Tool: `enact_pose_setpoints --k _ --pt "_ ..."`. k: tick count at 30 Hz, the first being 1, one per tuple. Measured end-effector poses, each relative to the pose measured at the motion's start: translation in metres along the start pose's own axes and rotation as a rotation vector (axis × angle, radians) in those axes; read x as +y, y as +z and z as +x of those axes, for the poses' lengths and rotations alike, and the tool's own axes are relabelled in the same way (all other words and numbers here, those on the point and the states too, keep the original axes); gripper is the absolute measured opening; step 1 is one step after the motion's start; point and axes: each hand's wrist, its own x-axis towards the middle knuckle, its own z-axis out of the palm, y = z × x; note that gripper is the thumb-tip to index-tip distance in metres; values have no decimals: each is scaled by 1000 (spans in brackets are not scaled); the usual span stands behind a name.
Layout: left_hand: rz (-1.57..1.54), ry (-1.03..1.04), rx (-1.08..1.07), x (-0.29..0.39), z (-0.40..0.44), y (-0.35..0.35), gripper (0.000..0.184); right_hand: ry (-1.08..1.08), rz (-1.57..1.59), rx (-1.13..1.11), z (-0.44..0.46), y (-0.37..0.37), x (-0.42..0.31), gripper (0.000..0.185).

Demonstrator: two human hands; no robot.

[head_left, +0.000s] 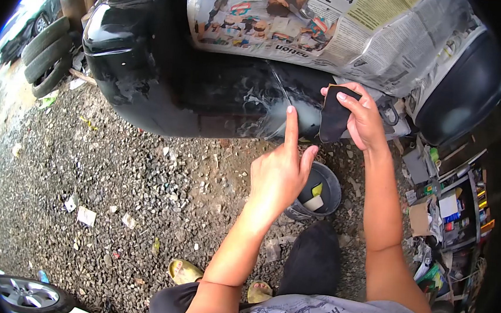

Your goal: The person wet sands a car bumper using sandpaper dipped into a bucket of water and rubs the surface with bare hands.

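Note:
A glossy black car body panel (179, 95) curves across the upper view, with a milky grey wet patch (306, 118) on its surface. My left hand (278, 173) points with its index finger stretched out, the tip at the edge of that patch. Its thumb stands apart and the other fingers are curled, with nothing in them. My right hand (363, 118) pinches a dark sheet of sandpaper (334, 115) between thumb and fingers, just right of the patch. A thin wet streak runs up the panel from my left fingertip.
Newspaper (308, 25) covers the area above the panel. Below stands a bucket (331, 189) with a yellow piece and a pale block inside. Gravel (142, 189) spreads to the left. Stacked tyres (49, 58) stand far left; a cluttered shelf (464, 208) stands right.

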Motion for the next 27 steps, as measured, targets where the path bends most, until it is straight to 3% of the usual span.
enact_pose_setpoints --k 7,13,16,17,18,21,22,27 --pt "10 -4 60 2 26 -2 82 -13 29 44 1 7 2 17" --pt "26 -12 64 -1 12 -23 59 -29 -87 14 8 13 -6 17" --pt "-149 -19 193 -11 4 -38 40 68 -448 13 7 38 -27 14" --pt "-263 -119 167 -15 4 -43 30 -135 -747 -51 9 44 -27 16" --pt "-399 -165 218 -19 7 -46 23 -134 -784 -104 7 56 -30 17" --pt "-659 -216 263 -40 18 -49 21 46 -1053 -98 5 84 -47 26" --pt "-888 -162 235 -52 23 -43 21 62 -1150 -91 4 97 -56 28" --pt "-1034 -117 179 -58 32 -45 19 23 -1353 -77 6 111 -52 30"
